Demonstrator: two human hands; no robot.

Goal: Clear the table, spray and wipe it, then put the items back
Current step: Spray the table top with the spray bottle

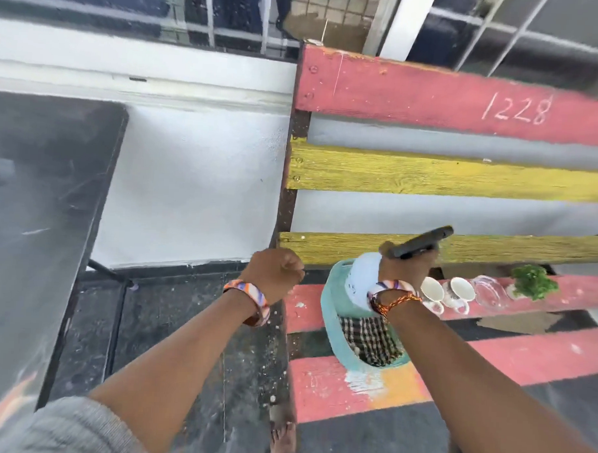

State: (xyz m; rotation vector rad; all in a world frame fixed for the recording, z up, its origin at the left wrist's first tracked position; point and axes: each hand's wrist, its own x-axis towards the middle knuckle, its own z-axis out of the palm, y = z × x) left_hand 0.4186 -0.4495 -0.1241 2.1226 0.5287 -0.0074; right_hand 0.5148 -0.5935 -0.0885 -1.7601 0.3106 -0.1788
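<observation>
Here, a dark phone was gripped in the right hand above the bench; the left hand was fisted, empty. The table was seen left. Nearby cups could be knocked if the phone were lowered carelessly.

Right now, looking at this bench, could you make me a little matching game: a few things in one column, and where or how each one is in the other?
Things:
1. dark phone
2. checked cloth
3. two white cups
4. left hand

Places or states:
A. lying on their sides on a pink bench slat
B. closed in a fist, holding nothing
C. held in the right hand above the bench
D. inside the teal basket

Pairs: 1-C, 2-D, 3-A, 4-B
</observation>
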